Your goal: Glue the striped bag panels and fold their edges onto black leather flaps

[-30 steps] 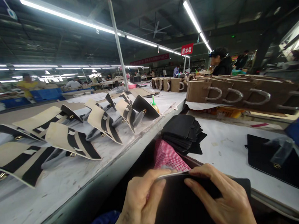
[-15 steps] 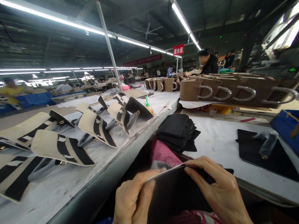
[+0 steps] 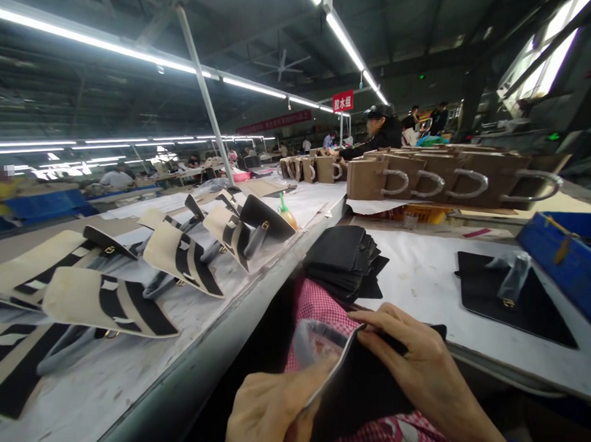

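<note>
Between my two hands, above my lap, is a black bag panel (image 3: 353, 384) with a pale upper edge, tilted and slightly bent. My left hand (image 3: 274, 409) grips its left side, thumb toward me and fingers behind. My right hand (image 3: 414, 357) pinches the top edge between thumb and fingers. Behind the panel shows a plastic-wrapped handle loop (image 3: 303, 344), resting against pink checked cloth (image 3: 315, 306). Just beyond my hands lies a stack of black panels (image 3: 341, 261). To the right another black panel (image 3: 526, 307) lies flat, with a plastic-wrapped handle (image 3: 514, 281) on it.
Several cream-and-black bag panels (image 3: 94, 296) with wrapped handles cover the left table (image 3: 194, 360). A yellow bottle with a green nozzle (image 3: 287, 215) stands behind them. Brown bags (image 3: 363, 180) line the right side, near a blue crate (image 3: 573, 264). A person (image 3: 383, 135) is beyond.
The panel's left side has dropped and its top edge now slants more. My left hand has moved lower, exposing more of the wrapped handle. My right hand still pinches the edge.
</note>
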`<state>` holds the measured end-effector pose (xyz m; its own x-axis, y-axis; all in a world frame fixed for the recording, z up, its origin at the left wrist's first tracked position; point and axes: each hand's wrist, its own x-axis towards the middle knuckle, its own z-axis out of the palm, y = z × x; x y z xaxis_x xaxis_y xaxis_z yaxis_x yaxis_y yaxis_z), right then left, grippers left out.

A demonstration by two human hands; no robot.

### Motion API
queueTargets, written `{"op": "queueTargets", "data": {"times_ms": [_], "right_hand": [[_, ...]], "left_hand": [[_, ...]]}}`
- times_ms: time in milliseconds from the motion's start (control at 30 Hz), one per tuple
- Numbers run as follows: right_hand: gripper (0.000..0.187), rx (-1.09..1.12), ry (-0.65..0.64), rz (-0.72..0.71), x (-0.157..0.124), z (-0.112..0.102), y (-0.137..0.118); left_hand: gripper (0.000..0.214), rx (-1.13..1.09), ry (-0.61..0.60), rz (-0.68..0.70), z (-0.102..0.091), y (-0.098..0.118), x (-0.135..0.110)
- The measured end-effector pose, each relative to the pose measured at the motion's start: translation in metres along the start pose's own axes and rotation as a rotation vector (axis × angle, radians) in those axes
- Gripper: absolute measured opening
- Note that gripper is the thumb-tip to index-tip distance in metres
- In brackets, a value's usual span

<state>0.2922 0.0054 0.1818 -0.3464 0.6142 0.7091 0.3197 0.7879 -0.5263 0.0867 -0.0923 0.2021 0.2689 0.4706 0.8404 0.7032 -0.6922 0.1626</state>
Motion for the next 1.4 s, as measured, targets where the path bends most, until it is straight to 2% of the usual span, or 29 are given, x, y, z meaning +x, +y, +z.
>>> {"op": "queueTargets", "data": {"times_ms": [133, 267, 367, 467, 533, 633, 700, 767, 833, 933, 1033, 1100, 1167, 1300, 1400], "right_hand": [[0.023, -0.104, -0.111, -0.104, 0.008, -0.003, -0.001], [0.021, -0.239, -0.124, -0.135, 0.016, 0.002, 0.003], [0.02, -0.363, -0.102, -0.178, 0.018, 0.012, 0.008], [0.027, -0.461, -0.092, -0.241, 0.017, 0.027, 0.008], [0.032, -0.491, -0.105, -0.277, 0.015, 0.037, 0.006], [0.032, -0.499, -0.123, -0.312, 0.012, 0.048, 0.004], [0.031, -0.505, -0.126, -0.32, 0.01, 0.049, 0.005], [0.028, -0.511, -0.117, -0.317, 0.006, 0.043, 0.008], [0.026, -0.519, -0.078, -0.302, 0.0, 0.029, 0.012], [0.024, -0.497, 0.031, -0.232, -0.014, 0.003, 0.022], [0.018, -0.374, 0.108, -0.082, -0.025, -0.014, 0.039], [0.016, -0.234, 0.122, 0.027, -0.027, -0.016, 0.051], [0.023, -0.109, 0.186, 0.112, -0.023, -0.013, 0.06], [0.034, 0.065, 0.288, 0.27, -0.013, -0.011, 0.064], [0.034, 0.315, 0.209, 0.454, -0.013, -0.015, 0.058]], "left_hand": [[0.025, 0.096, -0.001, 0.088, 0.001, -0.002, -0.003], [0.027, 0.119, -0.113, 0.015, -0.004, -0.009, -0.002], [0.032, 0.102, -0.215, -0.158, -0.008, -0.017, -0.002], [0.04, 0.17, -0.327, -0.358, -0.003, -0.019, 0.002], [0.044, 0.256, -0.494, -0.517, 0.009, -0.016, 0.011], [0.053, 0.373, -0.813, -0.784, 0.032, -0.012, 0.031], [0.052, 0.4, -0.883, -0.853, 0.045, -0.014, 0.038], [0.046, 0.376, -0.844, -0.849, 0.05, -0.02, 0.037], [0.041, 0.342, -0.791, -0.845, 0.047, -0.029, 0.029], [0.036, 0.29, -0.707, -0.852, 0.033, -0.038, 0.016], [0.03, 0.147, -0.601, -0.846, 0.015, -0.041, 0.012], [0.027, -0.026, -0.503, -0.834, 0.006, -0.039, 0.012], [0.025, -0.151, -0.431, -0.805, 0.0, -0.036, 0.013], [0.026, -0.17, -0.432, -0.705, -0.01, -0.028, 0.013], [0.025, -0.119, -0.431, -0.652, -0.016, -0.021, 0.012]]}}
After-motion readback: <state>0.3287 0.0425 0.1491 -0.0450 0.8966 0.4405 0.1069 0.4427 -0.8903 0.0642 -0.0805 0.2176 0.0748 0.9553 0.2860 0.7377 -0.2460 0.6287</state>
